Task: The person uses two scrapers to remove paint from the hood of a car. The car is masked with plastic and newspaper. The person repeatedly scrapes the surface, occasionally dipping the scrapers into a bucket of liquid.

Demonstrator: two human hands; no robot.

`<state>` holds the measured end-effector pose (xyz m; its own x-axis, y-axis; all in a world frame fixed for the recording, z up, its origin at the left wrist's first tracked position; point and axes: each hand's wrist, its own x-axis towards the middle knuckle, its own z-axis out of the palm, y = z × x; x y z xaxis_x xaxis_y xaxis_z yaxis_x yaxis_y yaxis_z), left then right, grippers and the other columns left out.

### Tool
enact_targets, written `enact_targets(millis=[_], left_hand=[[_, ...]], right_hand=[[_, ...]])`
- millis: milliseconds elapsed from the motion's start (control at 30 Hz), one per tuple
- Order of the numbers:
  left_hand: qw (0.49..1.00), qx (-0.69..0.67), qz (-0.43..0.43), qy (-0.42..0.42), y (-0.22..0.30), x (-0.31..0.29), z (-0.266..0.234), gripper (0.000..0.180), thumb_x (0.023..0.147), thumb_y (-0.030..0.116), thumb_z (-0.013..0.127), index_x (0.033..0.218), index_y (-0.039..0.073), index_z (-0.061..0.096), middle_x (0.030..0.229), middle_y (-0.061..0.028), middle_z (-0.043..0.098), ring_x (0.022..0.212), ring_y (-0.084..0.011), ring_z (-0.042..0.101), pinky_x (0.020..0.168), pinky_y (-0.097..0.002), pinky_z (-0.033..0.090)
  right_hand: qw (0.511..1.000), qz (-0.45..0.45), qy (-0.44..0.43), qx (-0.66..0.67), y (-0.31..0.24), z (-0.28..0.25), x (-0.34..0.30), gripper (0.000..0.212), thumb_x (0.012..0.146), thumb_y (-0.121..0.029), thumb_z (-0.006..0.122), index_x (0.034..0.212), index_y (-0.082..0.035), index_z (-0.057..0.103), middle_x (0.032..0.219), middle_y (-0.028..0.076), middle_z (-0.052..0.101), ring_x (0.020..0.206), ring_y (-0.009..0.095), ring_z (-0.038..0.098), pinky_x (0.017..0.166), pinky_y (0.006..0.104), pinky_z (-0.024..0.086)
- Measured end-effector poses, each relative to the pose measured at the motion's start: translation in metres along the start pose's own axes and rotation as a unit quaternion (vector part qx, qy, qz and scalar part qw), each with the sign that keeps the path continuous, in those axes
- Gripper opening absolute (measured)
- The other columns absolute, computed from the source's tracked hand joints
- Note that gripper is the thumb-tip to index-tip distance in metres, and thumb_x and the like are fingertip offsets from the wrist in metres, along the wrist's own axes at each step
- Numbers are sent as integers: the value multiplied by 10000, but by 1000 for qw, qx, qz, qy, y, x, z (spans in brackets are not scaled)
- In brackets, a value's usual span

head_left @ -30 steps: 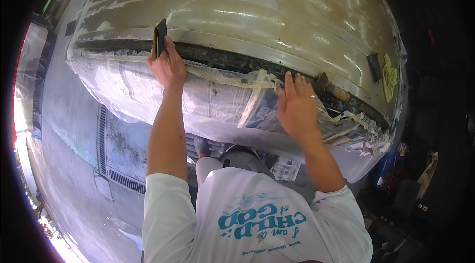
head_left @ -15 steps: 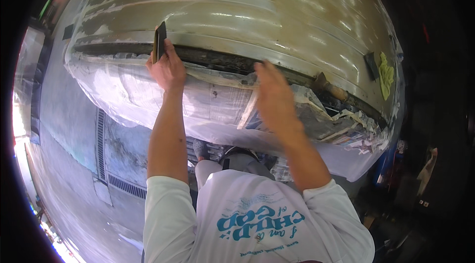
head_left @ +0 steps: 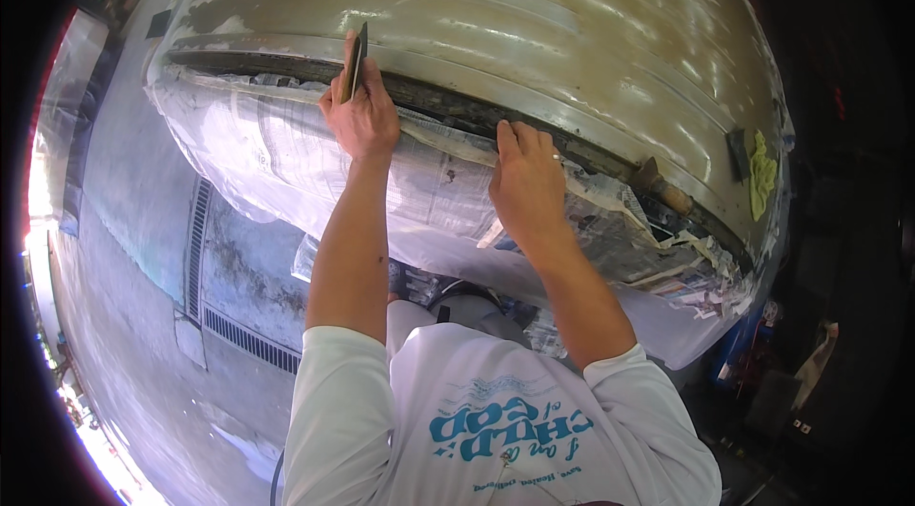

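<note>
My left hand (head_left: 364, 120) is closed on a thin folded sheet (head_left: 355, 68), dark on one face and tan on the other, which looks like sandpaper. It stands on edge between thumb and fingers, just over the dark channel (head_left: 286, 66) along a ridged, glossy tan-and-silver vehicle panel (head_left: 457, 20). Further right, my right hand (head_left: 529, 177), with a ring on it, lies fingertips forward on the channel's near edge. Its fingers are slightly bent, its thumb is hidden, and nothing shows in it. Below both hands, newspaper masking (head_left: 429, 172) and clear plastic sheeting cover the vehicle.
Right of my right hand, a scraper-like tool (head_left: 672, 198) with a wooden handle lies along the channel. A dark flat piece (head_left: 738, 154) and a yellow-green cloth (head_left: 762, 178) lie on the panel at the right. A floor drain grate (head_left: 250, 342) runs at the lower left.
My right hand, blurred by motion before, now rests on the channel's edge. My left hand still grips the folded sheet, which has turned more edge-on. The whole view has shifted slightly.
</note>
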<state>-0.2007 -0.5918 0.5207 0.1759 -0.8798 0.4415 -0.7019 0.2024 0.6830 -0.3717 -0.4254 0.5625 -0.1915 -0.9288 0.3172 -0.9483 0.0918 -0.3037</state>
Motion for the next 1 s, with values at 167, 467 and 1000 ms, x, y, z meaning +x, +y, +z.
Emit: enact_targets(millis=[167, 467, 1000], left_hand=[[999, -6, 51, 17, -4, -1, -2, 475, 1150, 302, 509, 1618, 222, 522, 926, -40, 698, 912, -241, 639, 1017, -406, 414], [999, -36, 27, -9, 2, -3, -8, 477, 1164, 424, 467, 1592, 234, 554, 830, 20, 739, 960, -240, 664, 1035, -386, 418], [915, 30, 50, -400, 96, -20, -42, 586, 1129, 449, 371, 1664, 216, 426, 1043, -262, 780, 1040, -462, 744, 1098, -562, 486]], right_hand=[[998, 38, -11, 50, 4, -13, 0, 500, 924, -3, 659, 1420, 49, 622, 1305, 234, 675, 1128, 426, 647, 971, 522, 548], [993, 84, -80, 37, -37, -6, 38, 439, 958, -23, 603, 1390, 41, 642, 1202, 256, 708, 1139, 436, 672, 966, 542, 554], [994, 67, -58, 62, -35, 2, 43, 257, 888, -123, 744, 1104, 18, 735, 1078, 303, 746, 976, 489, 730, 841, 546, 585]])
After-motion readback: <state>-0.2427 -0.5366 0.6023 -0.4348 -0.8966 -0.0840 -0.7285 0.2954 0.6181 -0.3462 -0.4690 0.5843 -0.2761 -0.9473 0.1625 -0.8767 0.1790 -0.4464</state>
